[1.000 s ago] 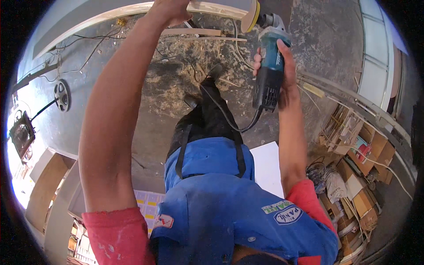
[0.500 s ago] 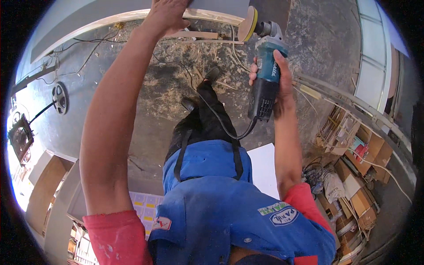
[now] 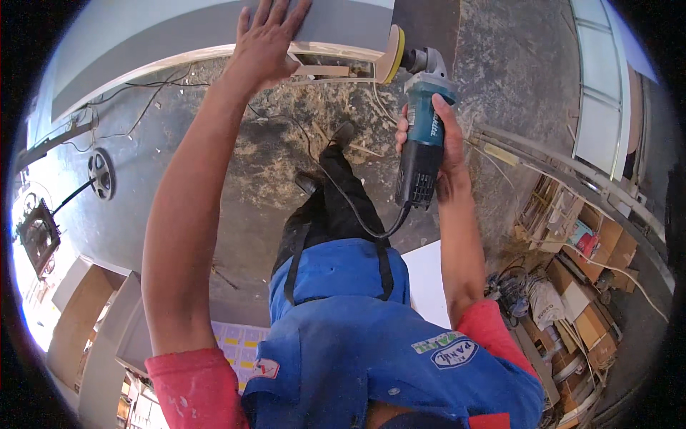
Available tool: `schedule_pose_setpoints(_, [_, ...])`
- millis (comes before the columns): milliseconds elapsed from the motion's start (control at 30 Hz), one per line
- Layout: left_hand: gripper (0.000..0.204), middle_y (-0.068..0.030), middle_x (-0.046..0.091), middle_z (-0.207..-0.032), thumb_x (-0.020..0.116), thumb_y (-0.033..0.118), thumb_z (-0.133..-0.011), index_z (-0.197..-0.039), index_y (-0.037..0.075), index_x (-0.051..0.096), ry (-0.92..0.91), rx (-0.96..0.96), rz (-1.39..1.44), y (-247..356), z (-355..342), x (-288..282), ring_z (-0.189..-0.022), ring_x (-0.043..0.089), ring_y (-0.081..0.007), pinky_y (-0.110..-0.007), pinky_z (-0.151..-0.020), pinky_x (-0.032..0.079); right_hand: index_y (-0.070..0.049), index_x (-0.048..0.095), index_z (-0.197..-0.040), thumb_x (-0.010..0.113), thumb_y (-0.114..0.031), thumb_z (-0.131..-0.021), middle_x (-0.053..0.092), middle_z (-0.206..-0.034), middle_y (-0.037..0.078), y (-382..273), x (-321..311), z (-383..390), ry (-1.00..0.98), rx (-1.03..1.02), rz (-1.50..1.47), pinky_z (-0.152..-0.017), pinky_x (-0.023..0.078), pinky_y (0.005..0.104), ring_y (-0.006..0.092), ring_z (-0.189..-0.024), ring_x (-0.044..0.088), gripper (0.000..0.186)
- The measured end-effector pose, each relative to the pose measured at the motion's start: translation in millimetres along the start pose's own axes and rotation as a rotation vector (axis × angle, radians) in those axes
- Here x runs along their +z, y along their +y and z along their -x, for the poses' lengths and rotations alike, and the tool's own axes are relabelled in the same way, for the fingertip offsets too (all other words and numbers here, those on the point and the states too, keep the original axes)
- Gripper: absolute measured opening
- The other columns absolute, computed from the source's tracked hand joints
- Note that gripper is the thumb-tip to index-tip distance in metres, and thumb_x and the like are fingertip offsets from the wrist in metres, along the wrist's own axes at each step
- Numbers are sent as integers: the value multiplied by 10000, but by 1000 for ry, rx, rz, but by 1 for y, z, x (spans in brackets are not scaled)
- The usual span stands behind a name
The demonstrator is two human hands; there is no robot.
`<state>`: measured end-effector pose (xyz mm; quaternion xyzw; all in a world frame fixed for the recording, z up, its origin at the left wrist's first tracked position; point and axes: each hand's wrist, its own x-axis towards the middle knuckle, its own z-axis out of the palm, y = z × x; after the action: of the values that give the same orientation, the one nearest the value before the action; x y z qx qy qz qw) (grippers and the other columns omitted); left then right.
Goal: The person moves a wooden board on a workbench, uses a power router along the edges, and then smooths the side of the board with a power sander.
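Observation:
My right hand (image 3: 439, 132) is wrapped round the body of a teal and black angle grinder (image 3: 423, 146). Its round yellow-backed sanding disc (image 3: 391, 54) stands on edge against the right end of a grey panel (image 3: 343, 21). Whether the disc touches the panel's edge or is just beside it, I cannot tell. My left hand (image 3: 268, 46) lies flat on the panel, fingers spread, near its pale wooden front edge. From the grinder's lower end a black cord (image 3: 389, 232) loops down past my legs.
The floor (image 3: 236, 168) is strewn with dust and wood scraps. A spoked wheel (image 3: 101, 174) stands at the left. At the right are a metal rail (image 3: 557, 159), cardboard boxes (image 3: 597, 236) and a white sack (image 3: 547, 300). Glazed panels (image 3: 599, 86) lean at the far right.
The grinder and my right hand have shifted slightly left and down in the picture. More of the panel and of my left hand's fingers now shows at the top.

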<state>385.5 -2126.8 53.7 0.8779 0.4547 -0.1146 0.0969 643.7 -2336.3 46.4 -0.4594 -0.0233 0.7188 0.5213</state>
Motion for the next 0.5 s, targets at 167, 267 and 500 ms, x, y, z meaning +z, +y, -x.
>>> schedule_pose_setpoints(167, [1238,-168,-23,-1725,876,279,-750,-1665,181,48,57,34,36,-3,5,3,-1584,-7,-399,-600,-1259,114,8,591,-1085,624,-537,-964,667,-843,145,-12,3,-5,12,22,10,-623,643,369,236,-679,709,560])
schedule_pose_setpoints(267, [1223,-171,-10,-1723,868,284,-757,-1664,175,56,51,23,28,-1,5,2,-1584,0,-398,-602,-1261,112,-13,594,-1094,689,-527,-918,682,-819,134,-6,1,-4,-8,14,14,-604,630,368,239,-667,715,552])
schedule_pose_setpoints(500, [1210,-170,-11,-1723,861,310,-765,-1663,169,61,0,18,15,2,6,-4,-1582,4,-402,-606,-1262,103,-4,598,-1115,685,-531,-922,689,-825,139,7,-6,13,7,41,-16,-602,631,373,241,-672,718,568])
